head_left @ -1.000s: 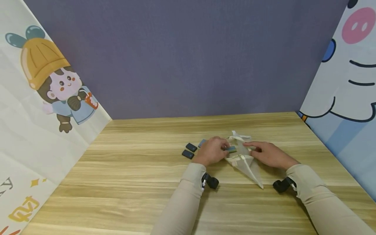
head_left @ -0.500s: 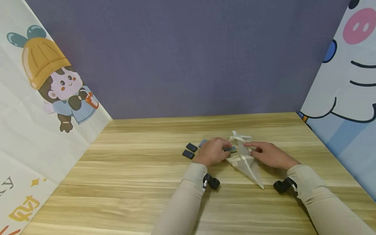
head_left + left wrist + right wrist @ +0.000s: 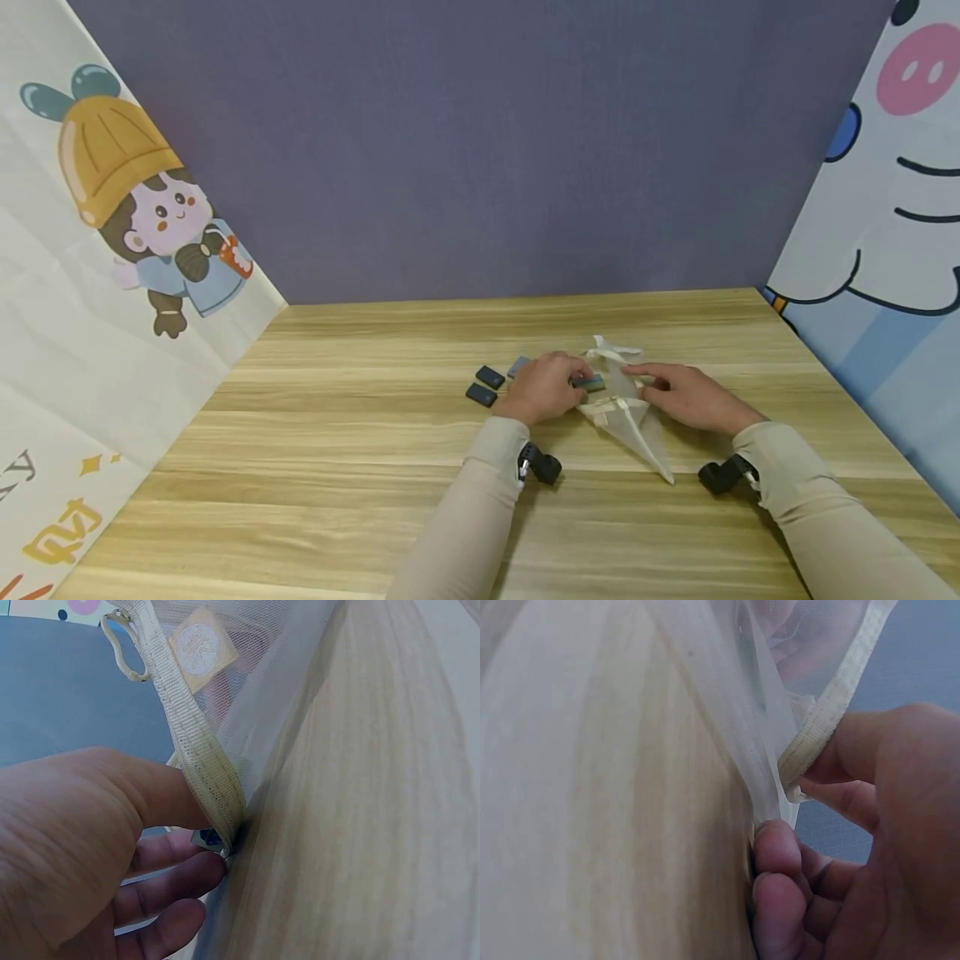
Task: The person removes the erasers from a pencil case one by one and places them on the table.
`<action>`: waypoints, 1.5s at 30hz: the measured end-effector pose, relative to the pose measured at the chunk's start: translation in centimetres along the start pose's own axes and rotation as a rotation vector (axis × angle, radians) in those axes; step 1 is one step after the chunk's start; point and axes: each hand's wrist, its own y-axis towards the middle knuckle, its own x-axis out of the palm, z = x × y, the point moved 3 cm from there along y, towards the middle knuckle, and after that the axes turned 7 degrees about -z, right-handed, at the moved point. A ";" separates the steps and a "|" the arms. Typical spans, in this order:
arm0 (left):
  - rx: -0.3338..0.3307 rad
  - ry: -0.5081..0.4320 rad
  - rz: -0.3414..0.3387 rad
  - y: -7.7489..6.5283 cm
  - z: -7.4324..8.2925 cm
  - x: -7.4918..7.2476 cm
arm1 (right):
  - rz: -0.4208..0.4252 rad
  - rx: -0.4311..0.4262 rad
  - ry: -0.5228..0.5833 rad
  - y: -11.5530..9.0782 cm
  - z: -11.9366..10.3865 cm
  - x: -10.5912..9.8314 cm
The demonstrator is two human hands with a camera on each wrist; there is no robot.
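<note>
A white mesh bag (image 3: pixel 630 432) with a cream fabric edge lies between the hands, its mouth spread apart. My left hand (image 3: pixel 546 387) holds a small blue-green block (image 3: pixel 590 382) at the mouth. In the left wrist view, the left thumb goes behind the bag's edge band (image 3: pixel 214 776), and a bit of a blue-marked piece (image 3: pixel 207 838) shows by the fingertips. My right hand (image 3: pixel 686 398) pinches the bag's other side, its index finger stretched along the mesh. The right wrist view shows that thumb behind the band (image 3: pixel 829 720) and the other fingers curled low by the tabletop.
Two dark flat blocks (image 3: pixel 490 377) lie left of the left hand. A blue-grey block (image 3: pixel 517 366) is partly hidden behind that hand. A square label (image 3: pixel 201 649) and a cord loop (image 3: pixel 124 649) are on the bag. A grey-purple panel (image 3: pixel 495 150) stands behind the wooden table (image 3: pixel 315 467).
</note>
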 end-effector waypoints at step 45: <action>0.040 -0.054 0.078 -0.2 -0.2 0.0 | 0.000 -0.013 -0.012 0.0 0.1 0.0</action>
